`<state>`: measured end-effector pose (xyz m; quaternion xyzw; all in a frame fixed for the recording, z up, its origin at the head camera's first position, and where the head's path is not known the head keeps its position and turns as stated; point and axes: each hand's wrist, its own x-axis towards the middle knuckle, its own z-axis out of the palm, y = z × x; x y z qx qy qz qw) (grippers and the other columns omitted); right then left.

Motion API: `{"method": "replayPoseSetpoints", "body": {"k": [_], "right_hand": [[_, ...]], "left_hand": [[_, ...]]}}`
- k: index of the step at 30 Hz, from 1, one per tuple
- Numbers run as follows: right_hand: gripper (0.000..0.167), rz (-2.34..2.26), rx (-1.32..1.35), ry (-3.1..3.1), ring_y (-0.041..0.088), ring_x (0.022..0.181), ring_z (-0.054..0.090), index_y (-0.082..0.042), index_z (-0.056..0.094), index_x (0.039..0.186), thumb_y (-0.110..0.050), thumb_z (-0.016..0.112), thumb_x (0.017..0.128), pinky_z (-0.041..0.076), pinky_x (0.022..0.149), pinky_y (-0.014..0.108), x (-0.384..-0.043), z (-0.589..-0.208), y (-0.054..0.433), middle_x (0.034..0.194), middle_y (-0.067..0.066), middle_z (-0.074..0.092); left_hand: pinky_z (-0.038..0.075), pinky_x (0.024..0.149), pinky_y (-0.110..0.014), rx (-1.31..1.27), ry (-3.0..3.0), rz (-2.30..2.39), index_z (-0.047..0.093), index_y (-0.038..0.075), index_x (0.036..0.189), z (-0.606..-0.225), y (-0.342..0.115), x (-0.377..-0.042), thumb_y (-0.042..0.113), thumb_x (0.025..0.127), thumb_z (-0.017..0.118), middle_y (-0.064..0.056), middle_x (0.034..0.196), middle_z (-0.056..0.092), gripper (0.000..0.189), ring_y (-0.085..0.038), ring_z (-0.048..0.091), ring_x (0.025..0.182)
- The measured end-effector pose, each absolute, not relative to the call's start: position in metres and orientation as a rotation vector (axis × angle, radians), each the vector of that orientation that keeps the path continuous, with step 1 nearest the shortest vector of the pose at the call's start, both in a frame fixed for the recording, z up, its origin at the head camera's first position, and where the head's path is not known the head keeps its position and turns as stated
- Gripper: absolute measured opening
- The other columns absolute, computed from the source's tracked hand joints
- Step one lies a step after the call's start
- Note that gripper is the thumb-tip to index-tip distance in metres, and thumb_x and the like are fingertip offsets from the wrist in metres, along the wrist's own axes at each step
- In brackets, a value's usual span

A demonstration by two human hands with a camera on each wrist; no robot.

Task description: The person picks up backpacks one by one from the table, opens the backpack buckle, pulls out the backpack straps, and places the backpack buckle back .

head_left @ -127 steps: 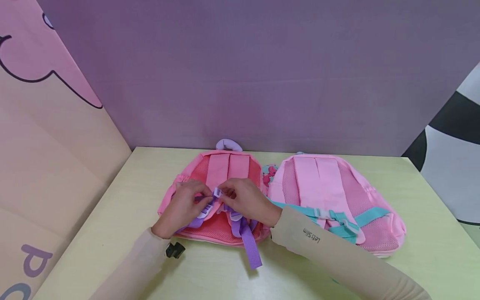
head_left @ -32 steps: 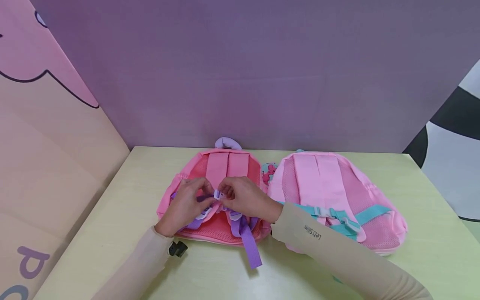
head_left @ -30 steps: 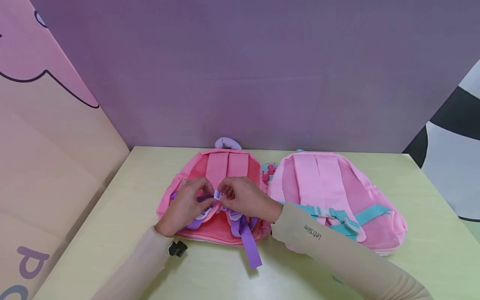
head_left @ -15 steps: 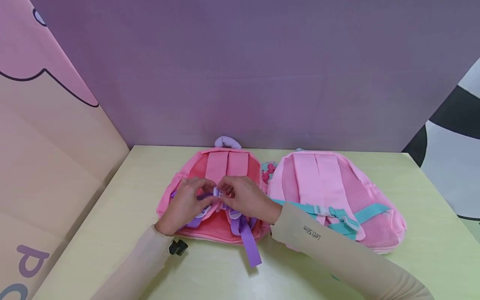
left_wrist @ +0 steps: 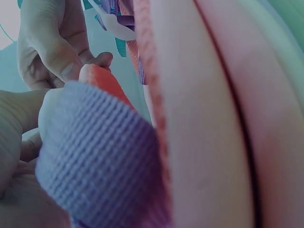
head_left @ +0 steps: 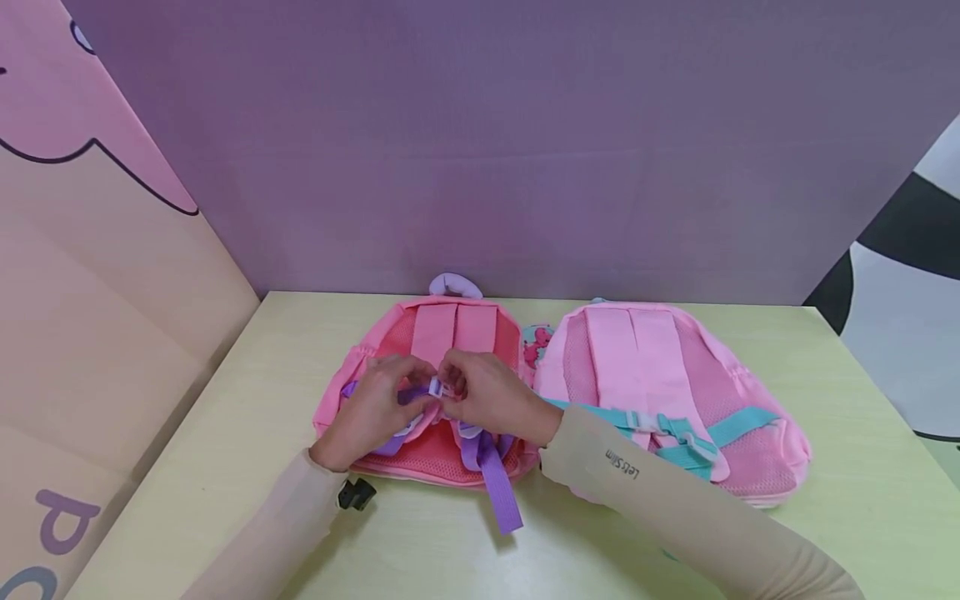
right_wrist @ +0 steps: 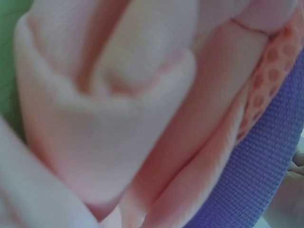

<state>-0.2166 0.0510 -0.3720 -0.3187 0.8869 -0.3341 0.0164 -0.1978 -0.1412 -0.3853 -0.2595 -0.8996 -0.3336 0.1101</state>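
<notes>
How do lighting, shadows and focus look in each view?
Head: mostly sharp, with soft shadows on the table and a faint sheen near the bottom edge. Left wrist: bluish cast; purple webbing shows its weave, pink fabric is soft. Right wrist: near pink cloth blurred.

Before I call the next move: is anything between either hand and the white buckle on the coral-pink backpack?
Nothing visible: the left hand and right hand meet at the white buckle, fingers at either side of it. The loose purple strap end lies lower down, clear of both.
</notes>
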Motion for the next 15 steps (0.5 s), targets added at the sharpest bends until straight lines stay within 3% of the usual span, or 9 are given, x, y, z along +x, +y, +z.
{"method": "replayPoseSetpoints", "body": {"k": [5,12,15], "right_hand": [[0.026,-1.095,-0.984,2.740,0.007,0.072,0.056,-0.010,0.061,0.102,-0.010,0.073,0.079,0.048,0.066,0.021,-0.217,-0.372,0.052,0.080,-0.005,0.060],[0.023,-1.127,-1.023,2.722,0.006,0.072,0.056,-0.011,0.064,0.100,-0.008,0.072,0.079,0.048,0.066,0.022,-0.218,-0.373,0.054,0.079,-0.007,0.060],[0.023,-1.111,-1.026,2.723,0.005,0.074,0.056,-0.011,0.065,0.102,-0.009,0.072,0.080,0.048,0.067,0.021,-0.219,-0.373,0.054,0.081,-0.007,0.061]], "left_hand": [[0.051,0.074,-0.030,-0.726,-2.661,-1.055,0.062,0.008,0.099,-0.387,-0.144,-0.198,0.009,0.072,0.083,0.000,0.092,0.060,0.034,-0.017,0.058,0.088],[0.035,0.085,-0.040,-0.757,-2.630,-1.022,0.070,0.012,0.091,-0.391,-0.152,-0.199,0.010,0.073,0.082,0.005,0.087,0.064,0.023,-0.013,0.058,0.084],[0.034,0.086,-0.041,-0.776,-2.606,-0.991,0.071,0.013,0.091,-0.392,-0.152,-0.200,0.011,0.073,0.083,0.006,0.087,0.065,0.021,-0.012,0.057,0.084]]}}
